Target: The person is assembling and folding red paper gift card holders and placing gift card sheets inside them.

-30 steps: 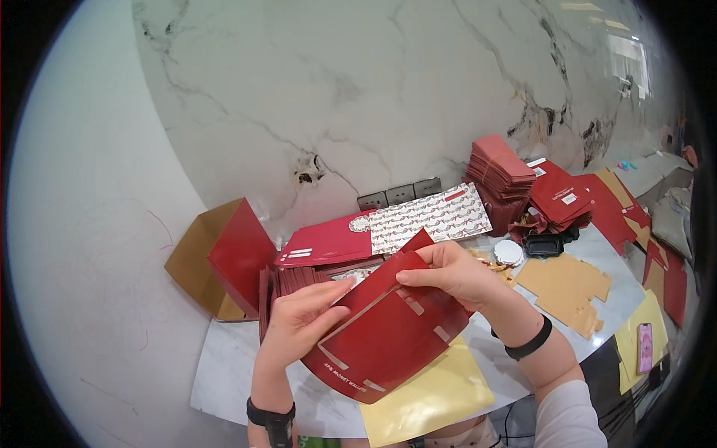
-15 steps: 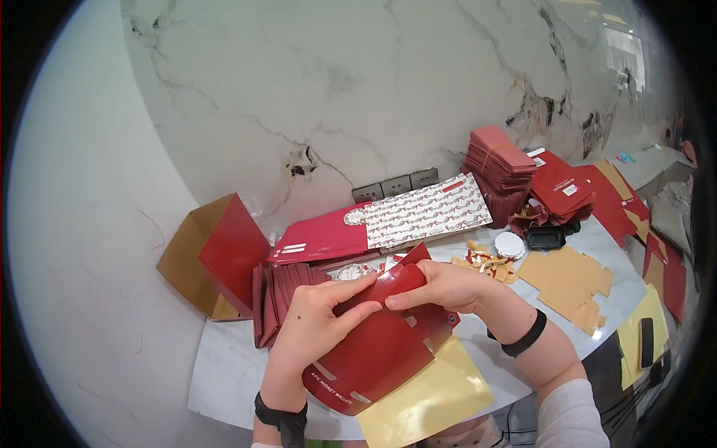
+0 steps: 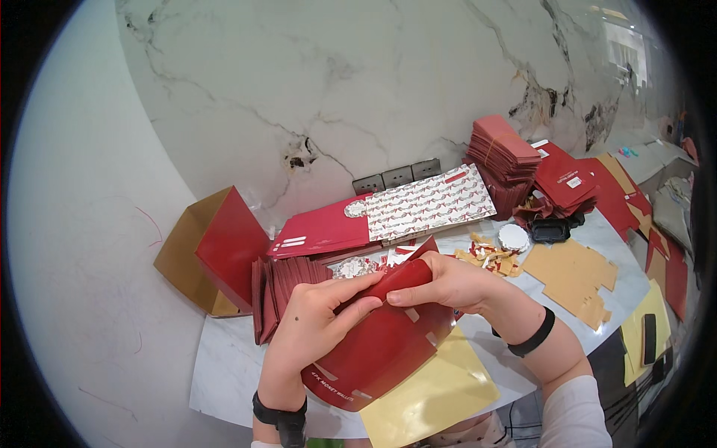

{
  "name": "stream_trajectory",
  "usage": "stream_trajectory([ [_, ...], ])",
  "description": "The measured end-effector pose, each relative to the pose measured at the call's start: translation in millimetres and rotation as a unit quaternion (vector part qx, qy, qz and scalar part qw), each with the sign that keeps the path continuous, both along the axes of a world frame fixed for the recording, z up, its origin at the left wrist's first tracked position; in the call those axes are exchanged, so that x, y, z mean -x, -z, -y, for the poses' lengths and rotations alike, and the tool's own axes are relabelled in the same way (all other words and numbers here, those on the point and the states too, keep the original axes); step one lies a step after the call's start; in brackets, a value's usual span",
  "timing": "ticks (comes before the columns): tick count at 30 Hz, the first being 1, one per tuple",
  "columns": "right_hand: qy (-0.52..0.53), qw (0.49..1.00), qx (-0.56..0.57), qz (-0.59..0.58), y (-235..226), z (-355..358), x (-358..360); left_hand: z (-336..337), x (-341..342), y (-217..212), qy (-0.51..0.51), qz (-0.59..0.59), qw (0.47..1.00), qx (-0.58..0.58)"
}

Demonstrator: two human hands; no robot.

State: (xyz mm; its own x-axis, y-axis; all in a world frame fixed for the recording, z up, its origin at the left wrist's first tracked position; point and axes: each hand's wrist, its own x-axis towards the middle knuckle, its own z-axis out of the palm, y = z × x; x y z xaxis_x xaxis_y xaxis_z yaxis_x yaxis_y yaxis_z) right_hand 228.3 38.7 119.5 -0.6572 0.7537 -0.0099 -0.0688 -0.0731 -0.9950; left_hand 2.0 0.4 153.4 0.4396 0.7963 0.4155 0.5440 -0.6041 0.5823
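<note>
A glossy red cardboard sheet [image 3: 377, 351] with pale cut-out slots and white print is bent into a curve between my two hands. My left hand [image 3: 310, 325] grips its upper left edge, thumb on the front and fingers over the top. From the right, my right hand [image 3: 459, 282] pinches the folded top edge, its thumb pressed on the front. The two thumbs nearly meet at the fold. Under the sheet lies a yellow sheet of paper [image 3: 429, 396]. Some fingertips are hidden behind the cardboard.
An open red and brown box [image 3: 216, 254] stands at the left beside a row of dark red wallets [image 3: 287, 287]. Behind lie red folders [image 3: 317, 228] and a patterned sheet [image 3: 429, 203]. Right: a tall red stack [image 3: 504, 153], paper scraps [image 3: 493, 257], a black tray [image 3: 549, 230] and tan cardboard [image 3: 571, 276].
Both hands keep their grip on the red cardboard sheet. Its top flap has been bent a little more, and the view has shifted slightly.
</note>
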Motion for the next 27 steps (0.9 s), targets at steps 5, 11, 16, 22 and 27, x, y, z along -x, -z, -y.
stream_trajectory([
  [5,0.027,0.994,-0.090,0.055,-17.6,7.5,-3.0,-4.6,2.1,3.2,-0.012,0.014,0.999,-0.038],
  [11,0.275,0.899,-0.321,0.118,-16.6,2.3,-8.6,-5.8,6.1,5.4,-0.018,0.016,0.997,-0.070],
  [16,0.253,0.747,-0.602,0.124,-22.8,5.2,-11.7,-7.5,-0.2,9.9,0.012,0.023,0.999,-0.045],
  [22,0.184,0.822,-0.518,0.147,-18.2,3.2,-13.8,-3.9,-2.2,6.7,0.012,-0.012,1.000,-0.004],
  [27,0.207,0.872,-0.431,0.106,-22.0,3.6,-24.2,2.1,11.9,-7.5,0.012,-0.045,0.999,-0.001],
])
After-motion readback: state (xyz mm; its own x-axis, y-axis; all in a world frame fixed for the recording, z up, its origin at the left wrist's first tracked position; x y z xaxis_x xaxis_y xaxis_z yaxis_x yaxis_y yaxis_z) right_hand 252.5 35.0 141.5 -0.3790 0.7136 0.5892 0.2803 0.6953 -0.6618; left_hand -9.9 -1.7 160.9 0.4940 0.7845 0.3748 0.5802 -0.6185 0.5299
